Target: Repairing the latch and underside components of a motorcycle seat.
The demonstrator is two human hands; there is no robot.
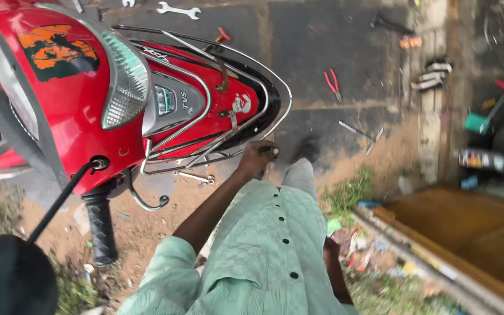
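Dirt ground beside red scooter (88,87), left hand (256,158) outstretched, fingers gripping dark tool (268,150)

Soft daylight, weak shadows, wide-angle bending — edges slightly blurred

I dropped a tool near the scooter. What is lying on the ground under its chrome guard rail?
A spanner lies on the dirt below the chrome guard rail, beside the left hand. Anything further under the scooter body is hidden.

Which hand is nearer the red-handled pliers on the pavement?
Left. The left hand is at the scooter's chrome guard rail, below-left of the pliers. The right hand hangs by the shirt, much farther away.
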